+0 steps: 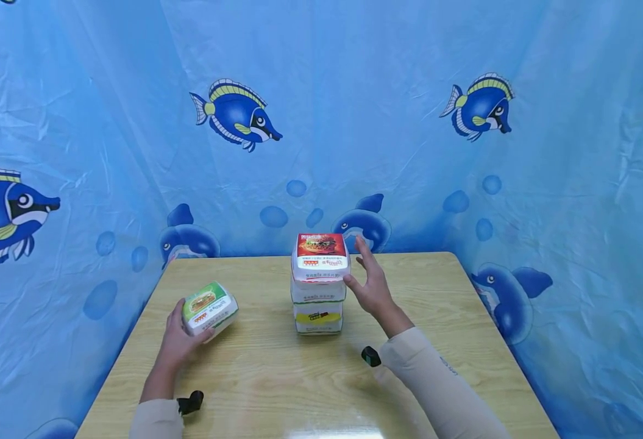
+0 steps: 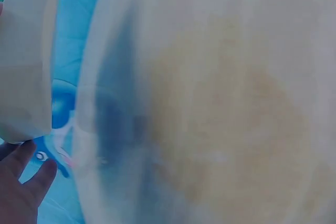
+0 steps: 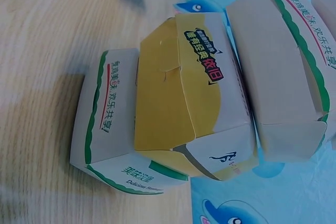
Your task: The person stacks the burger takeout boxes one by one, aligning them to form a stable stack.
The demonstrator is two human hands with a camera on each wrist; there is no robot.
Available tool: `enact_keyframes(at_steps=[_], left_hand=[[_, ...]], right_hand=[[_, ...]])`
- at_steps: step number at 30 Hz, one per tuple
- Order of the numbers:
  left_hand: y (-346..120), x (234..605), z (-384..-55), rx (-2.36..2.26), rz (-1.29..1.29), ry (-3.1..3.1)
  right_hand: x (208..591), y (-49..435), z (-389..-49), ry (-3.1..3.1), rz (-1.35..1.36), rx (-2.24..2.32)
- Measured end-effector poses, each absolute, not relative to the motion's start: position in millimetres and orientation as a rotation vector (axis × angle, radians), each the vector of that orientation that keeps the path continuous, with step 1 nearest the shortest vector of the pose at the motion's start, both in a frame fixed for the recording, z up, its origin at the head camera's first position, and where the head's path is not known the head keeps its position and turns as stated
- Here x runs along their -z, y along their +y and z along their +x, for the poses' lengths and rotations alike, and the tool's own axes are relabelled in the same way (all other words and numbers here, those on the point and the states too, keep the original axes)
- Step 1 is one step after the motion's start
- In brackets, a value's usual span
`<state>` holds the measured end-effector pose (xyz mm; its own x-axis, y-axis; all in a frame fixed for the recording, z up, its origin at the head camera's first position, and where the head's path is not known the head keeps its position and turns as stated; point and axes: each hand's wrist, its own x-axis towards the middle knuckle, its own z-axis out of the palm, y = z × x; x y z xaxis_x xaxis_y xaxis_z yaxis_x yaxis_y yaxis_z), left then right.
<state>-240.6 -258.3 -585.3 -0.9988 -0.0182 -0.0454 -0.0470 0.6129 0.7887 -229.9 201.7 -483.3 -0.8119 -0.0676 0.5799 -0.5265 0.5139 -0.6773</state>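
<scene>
My left hand [image 1: 175,338] grips a burger box [image 1: 210,308] with a green picture lid, at the left side of the table. In the left wrist view its white side [image 2: 23,77] fills the upper left corner, with fingertips [image 2: 42,179] at its lower end. A stack of burger boxes [image 1: 319,291] stands at the table's middle, topped by one with a red picture lid [image 1: 321,245]. Beside the top box is my right hand [image 1: 375,286], fingers extended, thumb tip right at the box's side. The right wrist view shows a yellow box [image 3: 165,93] within the stack.
The wooden table [image 1: 255,378] has its far edge just behind the stack. A blue curtain [image 1: 321,164] printed with fish and dolphins surrounds it at the back and sides. A black wrist device [image 1: 191,402] sits at the left cuff, another black device [image 1: 371,356] near the right cuff.
</scene>
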Motion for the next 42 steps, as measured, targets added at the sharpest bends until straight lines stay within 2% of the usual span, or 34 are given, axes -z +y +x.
enact_keyframes(at_steps=[5, 16, 27, 42], left_hand=[[-255, 565, -251, -1.420, -0.053, 2.765], [-253, 533, -273, -1.558, 0.122, 2.708], [-237, 507, -286, -1.705, 0.274, 2.608], [-215, 451, -295, -1.741, 0.551, 2.591]], right_hand=[[482, 201, -228, -2.254, 0.503, -1.252], [482, 197, -224, -2.282, 0.490, -1.238], [479, 197, -221, -2.278, 0.496, -1.215], [475, 197, -219, -2.304, 0.511, -1.162]])
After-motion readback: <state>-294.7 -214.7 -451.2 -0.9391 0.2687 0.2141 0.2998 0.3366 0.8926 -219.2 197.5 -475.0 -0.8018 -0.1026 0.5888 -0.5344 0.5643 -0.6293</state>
